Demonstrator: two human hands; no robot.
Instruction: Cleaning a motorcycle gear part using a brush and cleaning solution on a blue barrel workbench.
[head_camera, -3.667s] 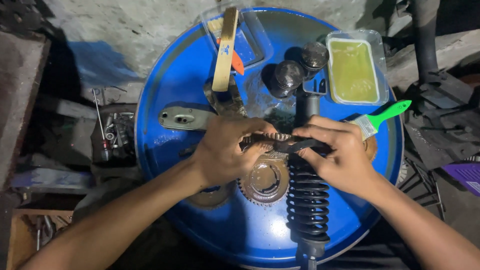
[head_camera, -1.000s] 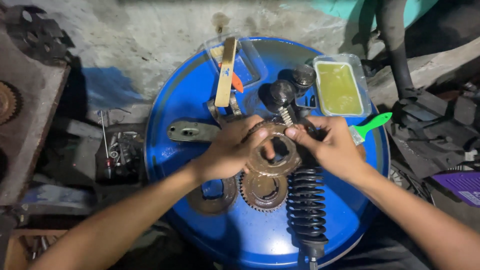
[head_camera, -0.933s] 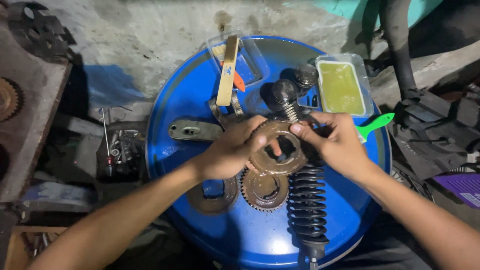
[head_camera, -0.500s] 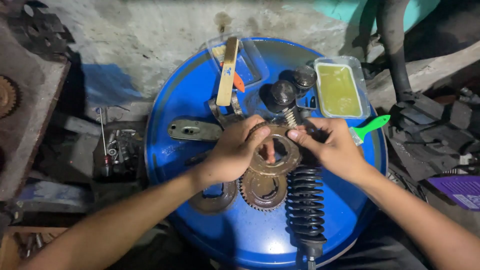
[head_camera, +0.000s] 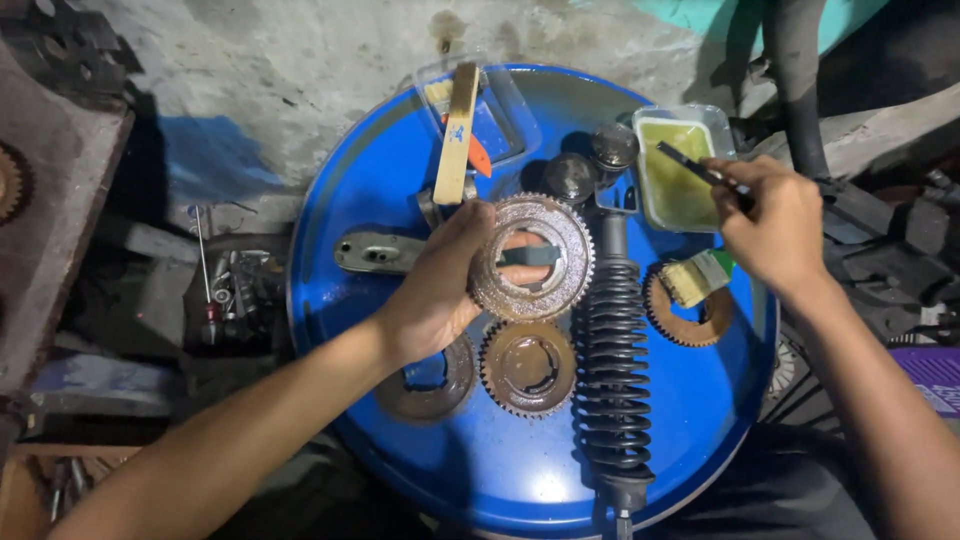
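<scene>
- Since half a second ago, the right hand (head_camera: 775, 225) has let go of the toothed disc and moved away to the yellow grease tub (head_camera: 680, 175); the two hands, then together, are now well apart.
- Left hand (head_camera: 440, 285) alone holds the rusty toothed disc (head_camera: 532, 258), clamped on its left rim, with fingers showing through the centre hole. The disc is lifted and tilted above the middle of the blue drum lid (head_camera: 400, 180).
- Right hand pinches a thin dark tool (head_camera: 695, 168), its tip over the grease tub at the lid's upper right edge; the wrist is bent, arm reaching in from the lower right.
- Four toothed discs in all: the held one, two lying flat (head_camera: 528, 368) (head_camera: 430, 375) on the lid just below it, and one (head_camera: 690, 310) at the lid's right side, partly under a green-handled brush (head_camera: 698, 277).
- One black coil shock absorber (head_camera: 612, 370) lies lengthwise right of the lid's centre.
- Two dark round caps (head_camera: 590, 165) sit near the lid's top.
- One wooden-handled tool (head_camera: 455, 135) and one grey metal bracket (head_camera: 380, 252) lie on the lid's upper left.
</scene>
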